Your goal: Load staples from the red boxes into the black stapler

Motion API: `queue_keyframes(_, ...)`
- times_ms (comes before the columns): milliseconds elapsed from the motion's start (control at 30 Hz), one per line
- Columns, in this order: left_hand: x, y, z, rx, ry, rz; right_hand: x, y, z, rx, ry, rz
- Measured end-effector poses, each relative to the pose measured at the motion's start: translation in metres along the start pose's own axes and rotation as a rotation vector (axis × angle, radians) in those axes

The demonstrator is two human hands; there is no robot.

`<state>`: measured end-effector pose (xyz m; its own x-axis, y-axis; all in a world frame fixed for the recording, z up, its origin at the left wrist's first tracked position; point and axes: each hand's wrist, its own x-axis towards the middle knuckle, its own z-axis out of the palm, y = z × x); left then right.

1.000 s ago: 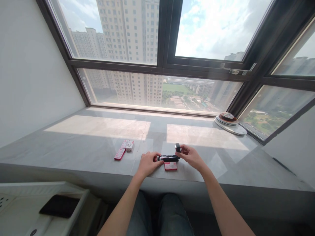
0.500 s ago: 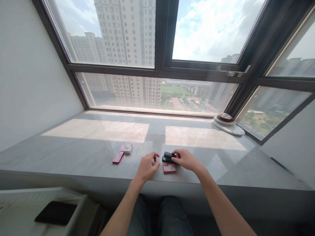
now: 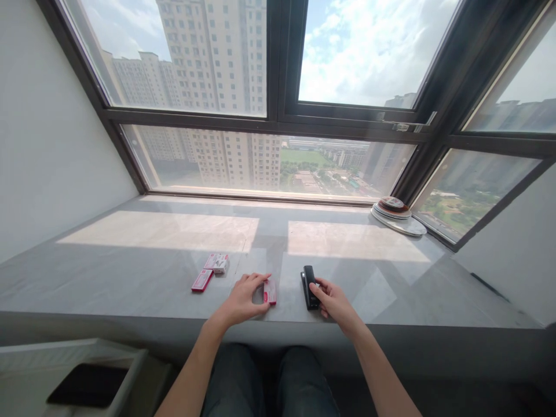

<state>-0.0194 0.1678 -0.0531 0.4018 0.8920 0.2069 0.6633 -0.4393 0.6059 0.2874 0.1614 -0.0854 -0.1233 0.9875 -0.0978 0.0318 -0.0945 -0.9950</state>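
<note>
My right hand [image 3: 332,296] grips a black stapler [image 3: 310,288], its fingers along the right side and its thumb on top. The stapler points away from me, near the sill's front edge. My left hand [image 3: 245,296] has its thumb and fingertips at the two ends of a small pink and white box [image 3: 270,292]. That box looks to be on the sill, turned lengthwise away from me. Further left lie a flat pink box [image 3: 202,281] and a small white and pink box [image 3: 220,264], with another pink and white box [image 3: 211,261] beside it.
The grey stone windowsill [image 3: 152,284] spans the view, with patches of sunlight. A stack of round plates or lids [image 3: 397,217] sits at the back right corner. Below the sill at left, a dark flat object [image 3: 89,385] lies on a white piece of furniture [image 3: 26,359].
The stapler has turned from sideways to pointing away from me. My left hand has reached the pink and white box, which has moved left and turned lengthwise. The view has shifted slightly.
</note>
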Motion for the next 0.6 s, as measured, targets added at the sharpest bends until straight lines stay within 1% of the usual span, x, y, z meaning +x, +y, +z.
queue_keyframes(67, 0.001, 0.004, 0.009, -0.009, 0.020, -0.015, 0.002, 0.003, 0.014, 0.004, 0.002, -0.024)
queue_keyframes(133, 0.004, 0.013, 0.021, -0.023, 0.034, -0.020, 0.007, 0.006, 0.026, -0.015, 0.030, -0.044)
queue_keyframes(233, 0.009, 0.027, 0.036, -0.034, 0.046, -0.014, 0.014, 0.010, 0.036, -0.041, 0.047, -0.073)
queue_keyframes(333, 0.008, 0.036, 0.039, -0.036, 0.072, 0.009, 0.015, 0.010, 0.039, -0.052, 0.057, -0.087)
queue_keyframes(400, 0.003, 0.035, 0.033, -0.035, 0.123, 0.031, 0.014, 0.008, 0.039, -0.027, 0.089, -0.077)
queue_keyframes(433, -0.001, 0.030, 0.027, -0.021, 0.188, 0.015, 0.013, 0.007, 0.039, 0.003, 0.111, -0.063)
queue_keyframes(467, -0.005, 0.024, 0.020, 0.013, 0.288, -0.038, 0.012, 0.005, 0.039, 0.043, 0.134, -0.048)
queue_keyframes(500, -0.011, 0.014, 0.011, 0.070, 0.423, -0.137, 0.011, 0.004, 0.039, 0.088, 0.153, -0.032)
queue_keyframes(533, -0.017, 0.003, 0.002, 0.145, 0.576, -0.272, 0.010, 0.003, 0.039, 0.128, 0.162, -0.018)
queue_keyframes(567, -0.023, -0.011, -0.008, 0.238, 0.727, -0.435, 0.010, 0.002, 0.039, 0.156, 0.165, -0.012)
queue_keyframes(600, -0.030, -0.024, -0.017, 0.328, 0.838, -0.596, 0.009, 0.002, 0.038, 0.168, 0.162, -0.013)
